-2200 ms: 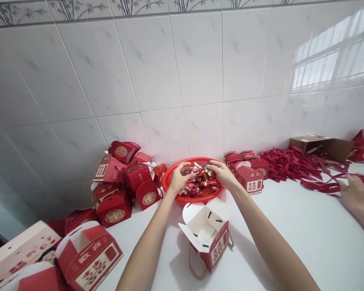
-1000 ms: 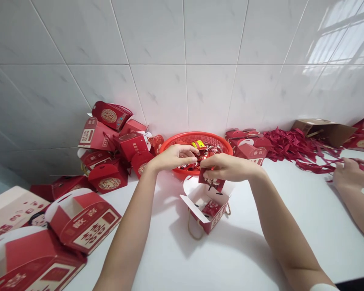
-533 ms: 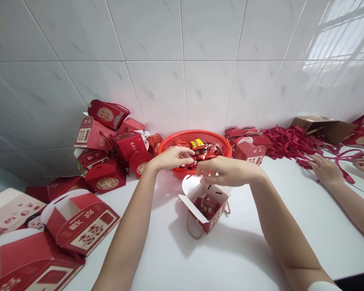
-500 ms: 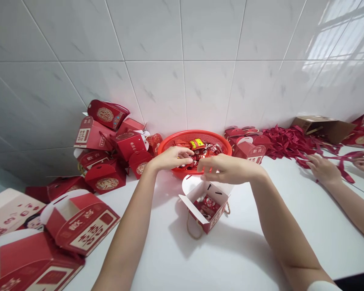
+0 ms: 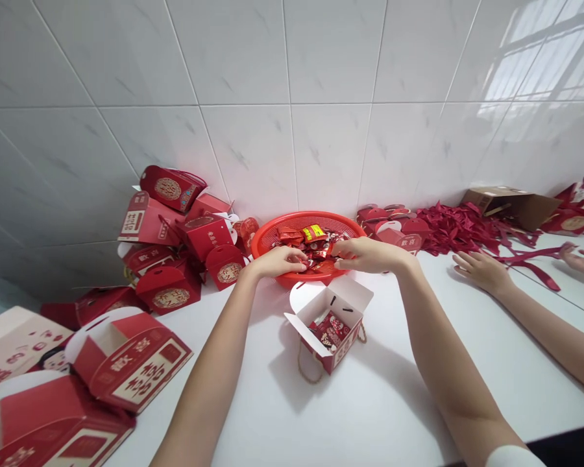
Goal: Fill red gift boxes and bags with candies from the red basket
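Observation:
A red plastic basket (image 5: 261,241) holds a heap of wrapped sweets (image 5: 321,249), mostly red, one with a yellow label. Over the basket's left front part is my left hand (image 5: 283,261), open, its fingers loosely bent at the sweets. From the right side my right hand (image 5: 365,253) reaches in, also open, with thumb and fingers apart. Neither hand visibly holds a sweet; whether fingertips touch some is unclear. In front of the basket stands an open red gift box (image 5: 343,352) with white inside flaps and a rope handle. Several red packets (image 5: 331,328) lie inside it.
Red gift boxes (image 5: 175,285) are piled at the left, with more open boxes (image 5: 131,363) nearer me. Folded boxes (image 5: 394,233), dark red ribbons (image 5: 452,227) and a cardboard box (image 5: 516,204) line the wall. At right, another person's hand (image 5: 484,269) rests near a ribbon.
My right hand has moved from above the gift box forward into the basket. My left hand has shifted slightly right and lower over the sweets. The other person's hand moved left, off the ribbon.

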The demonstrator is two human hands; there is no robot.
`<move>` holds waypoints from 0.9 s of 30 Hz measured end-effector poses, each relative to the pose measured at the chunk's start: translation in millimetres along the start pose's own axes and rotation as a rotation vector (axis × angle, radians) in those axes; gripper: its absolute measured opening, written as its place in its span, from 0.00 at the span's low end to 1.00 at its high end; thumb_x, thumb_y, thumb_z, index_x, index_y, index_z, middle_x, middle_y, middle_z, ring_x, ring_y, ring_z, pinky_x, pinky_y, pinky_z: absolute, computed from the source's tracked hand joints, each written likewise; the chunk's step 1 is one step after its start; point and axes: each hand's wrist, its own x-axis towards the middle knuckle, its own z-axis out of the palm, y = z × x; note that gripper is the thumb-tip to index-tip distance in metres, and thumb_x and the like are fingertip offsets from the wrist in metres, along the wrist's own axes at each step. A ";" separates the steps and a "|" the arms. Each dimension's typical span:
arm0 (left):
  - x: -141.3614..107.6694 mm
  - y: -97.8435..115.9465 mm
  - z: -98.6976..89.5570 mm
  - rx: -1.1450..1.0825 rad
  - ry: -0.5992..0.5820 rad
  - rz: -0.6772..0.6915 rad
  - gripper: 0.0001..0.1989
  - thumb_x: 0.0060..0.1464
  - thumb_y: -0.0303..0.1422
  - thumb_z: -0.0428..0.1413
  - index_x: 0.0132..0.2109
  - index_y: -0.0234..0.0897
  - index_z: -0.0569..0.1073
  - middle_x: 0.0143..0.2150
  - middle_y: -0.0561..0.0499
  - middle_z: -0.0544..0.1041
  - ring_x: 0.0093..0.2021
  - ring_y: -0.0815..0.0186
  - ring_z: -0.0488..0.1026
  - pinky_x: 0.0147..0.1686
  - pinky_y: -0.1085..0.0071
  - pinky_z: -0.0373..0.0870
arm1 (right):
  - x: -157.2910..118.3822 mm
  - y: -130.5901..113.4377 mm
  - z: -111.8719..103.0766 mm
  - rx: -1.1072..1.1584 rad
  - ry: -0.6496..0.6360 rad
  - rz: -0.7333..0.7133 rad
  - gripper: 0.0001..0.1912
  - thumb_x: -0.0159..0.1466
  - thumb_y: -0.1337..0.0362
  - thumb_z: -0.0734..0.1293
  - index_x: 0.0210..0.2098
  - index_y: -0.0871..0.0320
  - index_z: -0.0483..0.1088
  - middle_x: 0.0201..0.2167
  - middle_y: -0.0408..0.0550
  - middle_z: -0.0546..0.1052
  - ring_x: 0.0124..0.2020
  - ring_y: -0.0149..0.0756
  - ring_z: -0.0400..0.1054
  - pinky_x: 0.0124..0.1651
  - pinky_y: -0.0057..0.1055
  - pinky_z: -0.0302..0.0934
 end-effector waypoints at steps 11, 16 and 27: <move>1.9 0.7 -0.6 -0.066 0.009 0.023 0.28 0.48 0.49 0.61 0.50 0.34 0.78 0.52 0.41 0.80 0.53 0.52 0.75 0.54 0.61 0.68 | -64.6 -19.0 20.0 0.102 0.056 -0.144 0.21 0.68 0.49 0.65 0.55 0.54 0.72 0.52 0.53 0.76 0.49 0.45 0.71 0.47 0.37 0.65; -11.0 6.4 -6.6 -0.403 0.058 0.109 0.27 0.45 0.48 0.66 0.48 0.34 0.77 0.48 0.40 0.81 0.47 0.57 0.77 0.49 0.62 0.72 | -83.1 6.3 51.5 0.287 0.148 -0.095 0.27 0.61 0.44 0.70 0.53 0.53 0.72 0.61 0.57 0.71 0.61 0.52 0.65 0.59 0.45 0.62; -70.5 38.3 -25.1 -0.236 -0.466 0.059 0.26 0.43 0.45 0.70 0.49 0.39 0.77 0.33 0.51 0.81 0.34 0.64 0.76 0.34 0.72 0.70 | -89.7 16.1 88.9 0.582 0.396 -0.154 0.16 0.61 0.49 0.72 0.29 0.55 0.71 0.61 0.56 0.71 0.63 0.51 0.64 0.64 0.52 0.57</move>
